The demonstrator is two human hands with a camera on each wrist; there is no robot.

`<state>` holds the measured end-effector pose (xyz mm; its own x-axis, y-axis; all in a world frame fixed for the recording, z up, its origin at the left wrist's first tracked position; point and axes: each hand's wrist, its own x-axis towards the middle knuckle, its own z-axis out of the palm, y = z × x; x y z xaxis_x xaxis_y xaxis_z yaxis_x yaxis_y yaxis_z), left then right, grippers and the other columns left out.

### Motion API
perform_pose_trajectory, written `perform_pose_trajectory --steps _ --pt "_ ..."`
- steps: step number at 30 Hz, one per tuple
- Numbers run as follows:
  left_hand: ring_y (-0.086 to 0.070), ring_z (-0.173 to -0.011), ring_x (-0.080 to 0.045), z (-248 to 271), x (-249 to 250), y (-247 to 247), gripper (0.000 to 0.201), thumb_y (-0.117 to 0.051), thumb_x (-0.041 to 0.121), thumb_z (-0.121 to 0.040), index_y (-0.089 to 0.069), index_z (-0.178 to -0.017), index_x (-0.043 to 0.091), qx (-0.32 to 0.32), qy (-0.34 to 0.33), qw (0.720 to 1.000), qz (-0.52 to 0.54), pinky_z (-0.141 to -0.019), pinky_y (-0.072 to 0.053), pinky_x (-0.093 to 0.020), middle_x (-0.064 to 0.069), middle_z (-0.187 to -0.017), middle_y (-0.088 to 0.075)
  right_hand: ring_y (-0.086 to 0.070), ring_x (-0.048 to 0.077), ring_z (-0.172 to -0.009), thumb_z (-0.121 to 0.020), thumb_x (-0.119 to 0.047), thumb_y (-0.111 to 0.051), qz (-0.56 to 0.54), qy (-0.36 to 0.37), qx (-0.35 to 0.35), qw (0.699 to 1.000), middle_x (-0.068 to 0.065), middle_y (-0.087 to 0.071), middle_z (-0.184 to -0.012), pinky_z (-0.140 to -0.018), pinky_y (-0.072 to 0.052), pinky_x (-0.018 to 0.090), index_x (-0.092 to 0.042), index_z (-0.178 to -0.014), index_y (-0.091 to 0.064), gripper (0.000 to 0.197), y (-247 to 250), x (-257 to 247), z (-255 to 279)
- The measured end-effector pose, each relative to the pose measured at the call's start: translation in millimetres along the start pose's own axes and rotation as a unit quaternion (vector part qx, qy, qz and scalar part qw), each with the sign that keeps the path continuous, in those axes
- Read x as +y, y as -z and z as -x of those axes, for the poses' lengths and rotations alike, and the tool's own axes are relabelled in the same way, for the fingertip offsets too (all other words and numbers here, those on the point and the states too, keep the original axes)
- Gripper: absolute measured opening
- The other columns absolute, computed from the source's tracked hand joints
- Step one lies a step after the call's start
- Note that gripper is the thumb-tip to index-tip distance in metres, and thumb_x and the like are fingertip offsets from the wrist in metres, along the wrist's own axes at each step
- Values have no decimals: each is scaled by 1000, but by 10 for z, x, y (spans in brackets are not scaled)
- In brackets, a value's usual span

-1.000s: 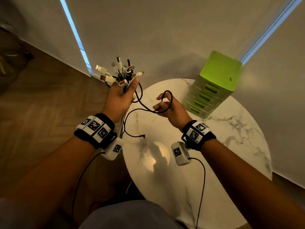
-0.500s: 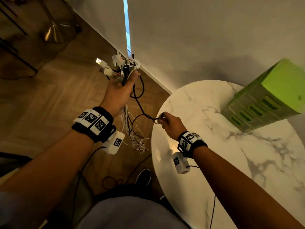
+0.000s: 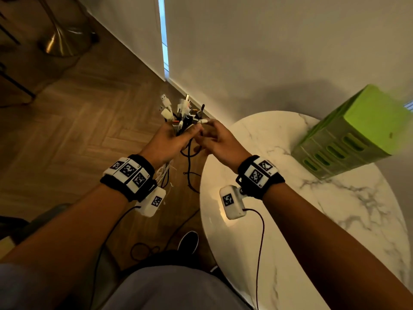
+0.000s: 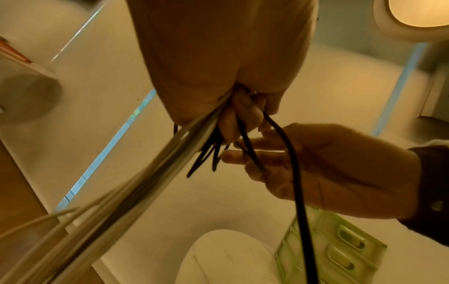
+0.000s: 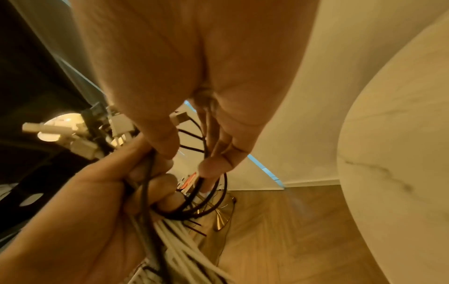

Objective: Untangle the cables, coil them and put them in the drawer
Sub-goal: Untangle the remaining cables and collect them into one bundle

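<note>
My left hand (image 3: 178, 137) grips a bundle of white and black cables (image 3: 178, 115) off the table's left edge, plugs fanned upward. The white cables (image 4: 145, 173) trail down past my wrist. My right hand (image 3: 212, 139) meets the left at the bundle, its fingers (image 5: 213, 165) hooked through loops of a black cable (image 5: 216, 198), thumb against the left hand (image 5: 85, 192). The black cable (image 3: 189, 159) dangles below both hands. The green drawer unit (image 3: 353, 135) stands at the table's far right with every drawer closed.
The round white marble table (image 3: 312, 220) is under my right forearm. A wall runs close behind it. On the wooden floor are a gold pedestal base (image 3: 64, 41), my black shoe (image 3: 188, 241) and a thin dark cable (image 3: 143, 251).
My right hand rose from the table's edge with the black cable and joined the left hand at the bundle. The left hand kept its grip.
</note>
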<state>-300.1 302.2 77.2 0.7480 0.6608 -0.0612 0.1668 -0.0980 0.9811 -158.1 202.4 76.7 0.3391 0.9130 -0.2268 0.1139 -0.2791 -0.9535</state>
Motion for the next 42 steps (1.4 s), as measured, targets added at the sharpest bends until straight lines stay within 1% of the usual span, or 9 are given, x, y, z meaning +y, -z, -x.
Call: perform_pose_trajectory --steps 4,9,15,19,22,26,30,35,42 --pt "-63 -80 10 -49 -1 43 26 -53 33 -105 -72 -114 18 25 -7 999 -25 -80 -49 -18 16 -76 -68 -70 23 -89 -89 -43 -69 78 27 56 995 1 -59 -119 -78 -61 46 -24 -107 -52 31 -102 12 58" --pt "-52 -51 7 -99 44 13 30 -47 28 -108 -66 -112 6 1 11 1000 -5 -52 -39 -9 24 -52 -55 -62 7 -90 -95 -31 -67 224 115 8 968 8 -52 -136 -77 -47 5 -14 -90 -66 18 -142 118 114" --pt "-30 -52 -8 -239 77 137 29 -49 42 -106 -63 -86 27 38 1 998 50 -50 -26 -25 12 -60 -35 -75 20 -79 -102 -20 -55 53 22 115 992 13 -71 -91 -79 -61 46 -1 -93 -53 21 -14 268 80" --pt "-28 -53 -7 -308 168 207 34 -46 44 -106 -64 -88 22 45 -3 997 62 -52 -23 -27 13 -57 -35 -75 29 -80 -99 -20 -59 49 -108 51 992 23 -71 -100 -81 -61 51 8 -100 -56 28 69 548 119" --pt "-26 -55 -9 -307 223 226 35 -45 42 -106 -64 -88 20 21 3 996 83 -55 -20 -30 12 -57 -32 -63 31 -116 -92 -33 -70 289 -180 -50 939 16 -57 -137 -102 -50 37 -4 -130 -54 50 154 717 157" --pt "-27 -56 -12 -290 233 197 38 -46 52 -102 -67 -91 22 -32 8 996 81 -56 -23 -29 3 -64 -31 -31 19 -143 -83 -47 -76 295 39 39 954 6 -30 -155 -115 -29 29 -18 -146 -38 80 144 550 164" --pt "-35 -59 -12 -303 222 109 39 -45 53 -103 -66 -93 22 -30 8 998 46 -58 -30 -29 4 -67 -41 -59 9 -106 -90 -47 -67 271 183 10 945 -3 -64 -117 -93 -51 36 -20 -120 -59 41 -86 189 147" --pt "-50 -66 -11 -348 248 57 36 -47 50 -104 -68 -94 23 -27 -4 1000 15 -63 -44 -26 2 -76 -55 -66 17 -75 -106 -29 -45 218 187 -14 958 3 -66 -83 -72 -55 44 -18 -98 -52 15 -226 68 169" --pt "-36 -52 -7 -481 254 227 41 -46 46 -105 -60 -82 16 60 30 995 76 -47 -30 -21 4 -63 -42 -73 15 -81 -107 -30 -41 57 60 147 986 3 -74 -80 -82 -58 43 -10 -93 -55 27 22 375 239"
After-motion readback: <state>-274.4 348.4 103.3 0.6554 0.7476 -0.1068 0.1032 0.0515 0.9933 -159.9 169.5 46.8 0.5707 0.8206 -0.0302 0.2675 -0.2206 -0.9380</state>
